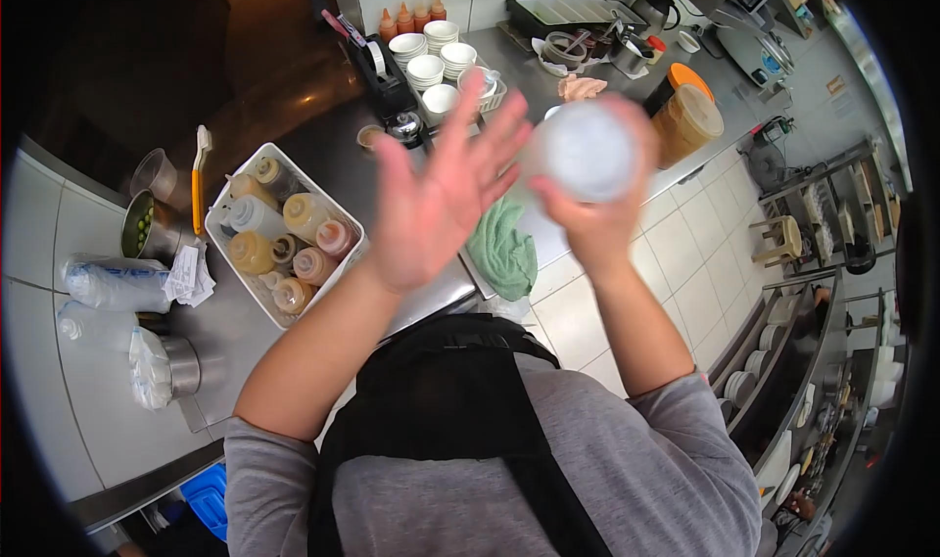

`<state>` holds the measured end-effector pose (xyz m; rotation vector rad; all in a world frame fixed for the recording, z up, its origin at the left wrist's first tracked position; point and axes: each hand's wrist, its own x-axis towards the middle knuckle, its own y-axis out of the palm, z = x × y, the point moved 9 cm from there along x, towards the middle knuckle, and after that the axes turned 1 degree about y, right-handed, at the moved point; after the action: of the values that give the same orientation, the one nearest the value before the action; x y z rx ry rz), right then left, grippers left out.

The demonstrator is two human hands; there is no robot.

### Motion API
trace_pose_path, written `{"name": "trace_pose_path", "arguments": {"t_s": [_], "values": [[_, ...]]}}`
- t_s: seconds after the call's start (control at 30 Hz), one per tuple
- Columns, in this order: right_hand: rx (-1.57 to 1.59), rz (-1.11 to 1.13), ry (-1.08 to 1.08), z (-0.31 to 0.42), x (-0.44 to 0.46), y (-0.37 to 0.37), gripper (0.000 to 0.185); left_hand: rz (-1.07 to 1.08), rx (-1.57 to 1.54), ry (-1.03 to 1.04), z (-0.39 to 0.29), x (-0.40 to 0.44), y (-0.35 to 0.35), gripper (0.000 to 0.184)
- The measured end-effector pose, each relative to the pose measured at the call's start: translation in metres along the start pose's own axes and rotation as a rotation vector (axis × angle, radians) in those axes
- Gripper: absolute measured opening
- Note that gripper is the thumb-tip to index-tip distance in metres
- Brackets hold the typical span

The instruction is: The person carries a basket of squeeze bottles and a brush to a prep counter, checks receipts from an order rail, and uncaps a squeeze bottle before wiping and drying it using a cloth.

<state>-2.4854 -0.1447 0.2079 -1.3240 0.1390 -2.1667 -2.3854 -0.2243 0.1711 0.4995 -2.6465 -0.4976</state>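
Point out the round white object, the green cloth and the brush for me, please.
Round white object [590,152]: head view, on its blurred face.
Green cloth [504,251]: head view, middle of its folds.
Brush [198,195]: head view, on its orange handle.

One white bin [260,293] holds at least eight squeeze bottles [306,214], with one orange-handled brush [199,190] and one metal pot [164,240] of green pieces to its left. Right of the bin are two hands [441,200], one blurred white container [589,153] and one green cloth [504,251]; beyond it on the worktop [230,361] stand four orange bottles [404,20] and at least five stacks of white bowls [425,70]
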Motion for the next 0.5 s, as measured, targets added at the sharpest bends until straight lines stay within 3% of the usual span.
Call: {"name": "trace_pose_path", "arguments": {"t_s": [0.07,0.1,0.17,0.2,0.23,0.3,0.33,0.37,0.4,0.47,0.5], "values": [[0.566,-0.211,-0.019,0.021,0.016,-0.035,0.1,-0.007,-0.274,0.218,-0.043,0.005,-0.007,0.101],[0.57,-0.208,-0.018,0.018,0.008,-0.034,0.1,-0.012,-0.273,0.22,-0.044,0.004,-0.011,0.101],[0.577,-0.263,-0.135,0.007,-0.027,-0.035,0.098,-0.185,0.023,0.173,-0.037,0.003,-0.032,0.099],[0.441,-0.075,0.081,-0.021,-0.056,-0.007,0.101,-0.185,0.025,0.176,-0.032,0.001,-0.036,0.099],[-0.122,0.236,0.229,-0.041,-0.084,0.024,0.1,-0.233,0.101,0.088,-0.014,-0.003,-0.046,0.096],[0.162,0.247,0.49,-0.082,-0.134,0.055,0.095,-0.256,0.232,-0.108,0.037,-0.009,-0.066,0.091],[0.159,0.25,0.49,-0.079,-0.13,0.062,0.095,-0.231,0.284,-0.214,0.064,-0.012,-0.071,0.089],[0.269,0.298,0.561,-0.078,-0.125,0.076,0.093,-0.089,0.002,-0.304,0.077,-0.014,-0.05,0.083],[0.38,0.34,0.629,-0.078,-0.117,0.086,0.091,-0.084,0.0,-0.305,0.076,-0.014,-0.046,0.083],[0.318,0.301,0.574,-0.061,-0.074,0.067,0.09,0.086,0.116,-0.08,0.03,-0.002,-0.014,0.091],[0.271,0.236,0.347,-0.039,-0.042,0.043,0.088,0.048,-0.011,-0.001,0.005,0.003,-0.008,0.095]]}}
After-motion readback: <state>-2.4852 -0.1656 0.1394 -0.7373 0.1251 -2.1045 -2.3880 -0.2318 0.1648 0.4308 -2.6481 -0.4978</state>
